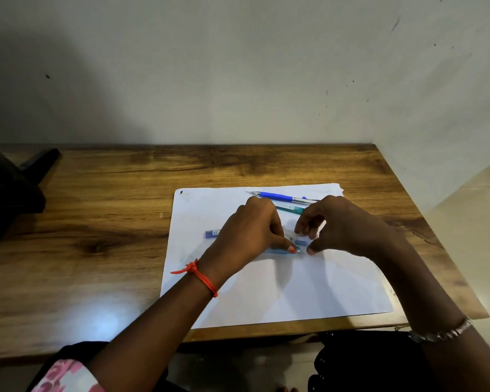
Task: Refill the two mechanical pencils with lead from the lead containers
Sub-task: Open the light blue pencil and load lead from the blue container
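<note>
On the wooden table (pixel 96 222) the white paper (pixel 294 284) can slide under a push, so I judge the 2 pencils (pixel 277 197) by its far edge may roll off. The left hand (pixel 249 230) grips a light blue lead container (pixel 277 251) at the paper's middle. The right hand (pixel 345 227) is half curled; whether it pinches something I cannot tell.

Glossy wood-grain table (pixel 125 222), matt white paper (pixel 309 292), blue plastic pencil (pixel 277 197)
</note>
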The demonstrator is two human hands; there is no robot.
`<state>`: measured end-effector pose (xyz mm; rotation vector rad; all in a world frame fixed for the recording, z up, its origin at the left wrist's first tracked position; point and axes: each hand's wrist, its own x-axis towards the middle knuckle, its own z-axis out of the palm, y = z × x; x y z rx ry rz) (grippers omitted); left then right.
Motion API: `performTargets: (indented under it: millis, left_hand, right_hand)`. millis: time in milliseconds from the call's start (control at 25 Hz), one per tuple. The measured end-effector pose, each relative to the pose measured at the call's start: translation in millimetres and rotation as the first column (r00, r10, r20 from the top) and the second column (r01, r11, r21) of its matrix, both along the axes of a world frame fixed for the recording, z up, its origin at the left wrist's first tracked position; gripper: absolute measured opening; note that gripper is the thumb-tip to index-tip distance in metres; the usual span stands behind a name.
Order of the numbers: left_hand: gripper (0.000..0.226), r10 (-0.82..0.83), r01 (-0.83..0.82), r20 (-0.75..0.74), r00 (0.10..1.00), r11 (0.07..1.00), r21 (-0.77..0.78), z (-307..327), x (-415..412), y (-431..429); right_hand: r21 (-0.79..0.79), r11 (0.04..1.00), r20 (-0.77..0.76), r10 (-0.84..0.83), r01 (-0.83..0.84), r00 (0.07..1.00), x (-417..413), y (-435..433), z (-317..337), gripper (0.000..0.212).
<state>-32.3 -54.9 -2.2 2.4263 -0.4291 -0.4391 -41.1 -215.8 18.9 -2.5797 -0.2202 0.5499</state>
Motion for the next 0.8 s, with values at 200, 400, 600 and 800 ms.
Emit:
performTargets:
  millis: [200, 400, 600, 800]
  left_hand:
    - [0.027, 0.091, -0.089, 0.022, 0.996, 0.992, -0.094, 9, 12, 16]
    - [0.019, 0.160, -0.157, 0.055, 0.986, 0.986, -0.058, 15, 26, 49]
    - [0.031, 0.100, -0.095, -0.048, 0.994, 0.990, 0.100, 14, 30, 66]
    - [0.028, 0.035, -0.016, -0.095, 0.995, 0.982, 0.190, 17, 28, 66]
  right_hand:
    - [-0.001, 1.000, -0.033, 0.027, -0.027, 0.999, 1, 1, 1, 0.032]
    - [0.157, 0.987, 0.098, 0.002, -0.018, 0.995, 5, 4, 5, 0.024]
    - [0.184, 0.983, 0.262, -0.059, 0.010, 0.963, 9, 31, -2, 0.010]
    - [0.044, 0.989, 0.260, 0.126, -0.142, 0.957, 12, 56, -12, 0.021]
